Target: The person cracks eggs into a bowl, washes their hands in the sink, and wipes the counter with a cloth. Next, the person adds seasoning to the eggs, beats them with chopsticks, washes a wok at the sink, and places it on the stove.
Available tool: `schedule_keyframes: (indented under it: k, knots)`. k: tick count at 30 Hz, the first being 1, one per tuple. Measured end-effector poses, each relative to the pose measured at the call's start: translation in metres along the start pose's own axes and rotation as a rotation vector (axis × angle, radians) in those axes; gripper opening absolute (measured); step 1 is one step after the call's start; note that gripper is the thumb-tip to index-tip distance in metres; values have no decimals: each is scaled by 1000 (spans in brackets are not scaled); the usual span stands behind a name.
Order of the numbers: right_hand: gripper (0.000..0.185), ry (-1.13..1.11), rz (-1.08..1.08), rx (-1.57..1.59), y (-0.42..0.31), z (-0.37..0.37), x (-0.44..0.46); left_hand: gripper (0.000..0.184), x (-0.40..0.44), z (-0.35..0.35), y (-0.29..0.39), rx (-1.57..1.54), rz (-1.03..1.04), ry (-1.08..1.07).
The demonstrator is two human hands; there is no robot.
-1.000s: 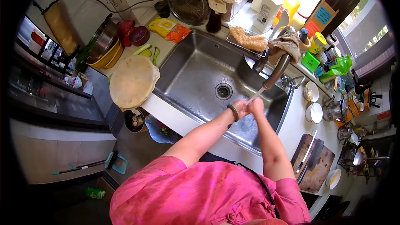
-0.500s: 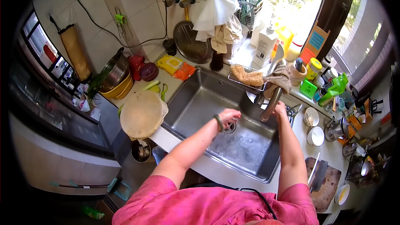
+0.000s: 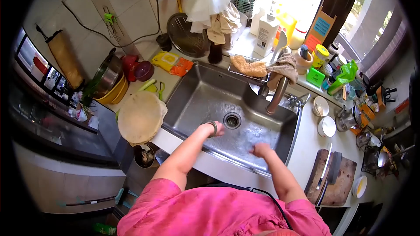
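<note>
My left hand (image 3: 216,128), with a dark green bangle (image 3: 211,127) on the wrist, hangs over the near side of the steel sink (image 3: 192,91). It is left of the round drain (image 3: 232,120). The fingers point down and are too blurred and foreshortened to read; no object shows in them. My right hand (image 3: 261,150) is over the near right part of the basin, its fingers curled in, with nothing visible in it. Water spots and wet patches cover the basin floor. The brown faucet (image 3: 278,96), with a cloth (image 3: 282,67) draped over it, stands behind, apart from both hands.
A round board-like lid (image 3: 141,116) lies left of the sink. Right of it are two white bowls (image 3: 327,126), a cutting board (image 3: 343,181) and a knife (image 3: 334,168). A wire rack (image 3: 249,66) and several bottles line the sill. A bin (image 3: 144,156) stands below on the left.
My right hand has left the faucet area and come down toward me over the basin. My left hand has moved toward me and left, uncovering the drain. The view has shifted slightly.
</note>
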State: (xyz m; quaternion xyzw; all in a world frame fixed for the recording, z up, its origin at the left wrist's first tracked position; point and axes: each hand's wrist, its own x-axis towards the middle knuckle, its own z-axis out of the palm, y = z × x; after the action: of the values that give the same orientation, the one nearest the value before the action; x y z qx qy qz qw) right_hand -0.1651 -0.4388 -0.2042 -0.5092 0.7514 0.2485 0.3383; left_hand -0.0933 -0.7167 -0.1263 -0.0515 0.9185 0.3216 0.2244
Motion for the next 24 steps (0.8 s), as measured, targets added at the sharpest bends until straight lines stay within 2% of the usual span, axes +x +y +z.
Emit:
schedule_keyframes:
  k: [2, 4, 5, 6, 8, 9, 10, 11, 12, 14, 15, 17, 18, 19, 20, 22, 24]
  knots:
    - [32, 538, -3, 592, 8, -24, -21, 31, -13, 14, -10, -248, 91, 65]
    - [33, 543, 134, 445, 21, -86, -75, 31, -14, -4, -7, -129, 89, 211]
    - [28, 884, 21, 550, 41, -96, -84, 30, -23, -18, 5, 9, 32, 248]
    - [23, 1021, 49, 896, 47, -126, -109, 29, -31, -28, 16, 164, -3, 297]
    - [20, 1434, -41, 1251, 59, -175, -141, 31, -33, -29, 16, 103, -7, 325]
    - [23, 1492, -96, 1412, 58, -199, -163, 31, -31, -27, 15, 101, 2, 324]
    - [23, 1578, -130, 1391, 64, -213, -171, 33, -28, -22, 13, 6, 40, 254]
    - [28, 1560, -181, 1373, 66, -226, -181, 35, -28, -17, 11, -90, 76, 182]
    - [25, 1599, -219, 1343, 65, -238, -187, 35, -30, -13, 13, -92, 80, 179]
    - [14, 1573, -59, 1157, 56, -253, -197, 37, -32, -5, 19, -81, 119, 119]
    - [14, 1572, -56, 1153, 51, -255, -201, 36, -34, -1, 22, -94, 125, 124]
    - [9, 1828, 187, 365, 39, -255, -207, 36, -37, 1, 26, -124, 194, 142]
    - [9, 1823, 186, 364, 26, -256, -214, 36, -39, 1, 31, -153, 260, 162]
    - [8, 1869, 85, 334, 7, -255, -221, 32, -40, 2, 37, -208, 334, 210]
    - [8, 1910, -17, 307, -12, -252, -225, 32, -42, 0, 46, -516, 359, 121]
    - [8, 1824, -143, 365, -45, -237, -224, 36, -62, -13, 76, -1036, 360, -3]
    - [9, 1716, -252, 551, -74, -218, -210, 43, -70, -16, 91, -1598, 648, -193]
